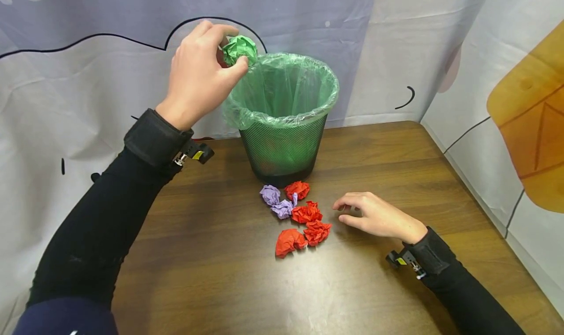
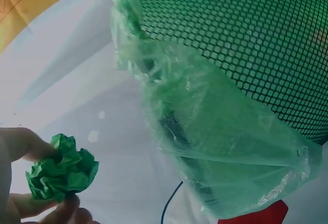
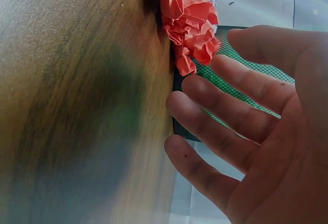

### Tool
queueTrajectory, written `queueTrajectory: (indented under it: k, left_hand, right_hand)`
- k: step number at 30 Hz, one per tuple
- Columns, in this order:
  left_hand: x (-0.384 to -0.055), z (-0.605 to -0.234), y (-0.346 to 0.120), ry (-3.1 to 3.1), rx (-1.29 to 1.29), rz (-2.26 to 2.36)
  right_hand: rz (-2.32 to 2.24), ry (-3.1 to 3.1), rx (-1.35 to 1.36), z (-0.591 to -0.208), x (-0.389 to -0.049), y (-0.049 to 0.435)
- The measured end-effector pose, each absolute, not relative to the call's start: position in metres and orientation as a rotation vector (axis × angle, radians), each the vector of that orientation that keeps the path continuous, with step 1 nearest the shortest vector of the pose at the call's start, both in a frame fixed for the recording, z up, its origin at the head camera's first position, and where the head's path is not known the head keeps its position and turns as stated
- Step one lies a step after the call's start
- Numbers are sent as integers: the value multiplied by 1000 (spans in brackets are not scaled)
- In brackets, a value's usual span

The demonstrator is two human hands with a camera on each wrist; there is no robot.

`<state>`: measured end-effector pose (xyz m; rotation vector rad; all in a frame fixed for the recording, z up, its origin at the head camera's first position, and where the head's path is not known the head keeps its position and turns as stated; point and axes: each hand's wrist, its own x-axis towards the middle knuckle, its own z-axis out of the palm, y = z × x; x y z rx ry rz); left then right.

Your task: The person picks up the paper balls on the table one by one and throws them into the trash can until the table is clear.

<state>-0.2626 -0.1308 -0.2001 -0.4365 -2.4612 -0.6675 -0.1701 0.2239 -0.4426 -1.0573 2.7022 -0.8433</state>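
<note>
A crumpled green paper ball (image 1: 240,50) is pinched between the thumb and fingers of my left hand (image 1: 198,73). It is held up at the left rim of a black mesh wastebasket (image 1: 282,149), which is lined with a translucent green bag (image 1: 321,85). In the left wrist view the green ball (image 2: 64,170) shows beside the bag's overhang (image 2: 220,131). My right hand (image 1: 381,215) is low over the table, fingers loosely bent and holding nothing. Nearest to it are crumpled red paper balls (image 1: 317,232), close to its left.
Two crumpled purple paper balls (image 1: 270,195) and several red ones lie in a group in front of the basket on the brown wooden table (image 1: 211,271). A patterned cloth (image 1: 396,41) hangs behind the table and along its right side.
</note>
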Motion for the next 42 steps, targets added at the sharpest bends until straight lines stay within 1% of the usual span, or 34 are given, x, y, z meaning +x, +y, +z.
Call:
queueTrajectory:
  k: [6,17,26,42]
  left_hand:
    - [-271,-198,-128,-2580,-411,-641]
    - [-280,-206,-127,-2720,-479,-578]
    - [-267,-219,-135,-2648,-497,-620]
    - [-232,-261,-156,-2380,-556,-737]
  right_hand:
    - [-844,2688,-1057,-445,-170,225]
    - [-841,2685,-1042,-446,-171,224]
    - [-838,2696,-1046,-446,-171,222]
    - [-837,2650,-1046,-445,-168,216]
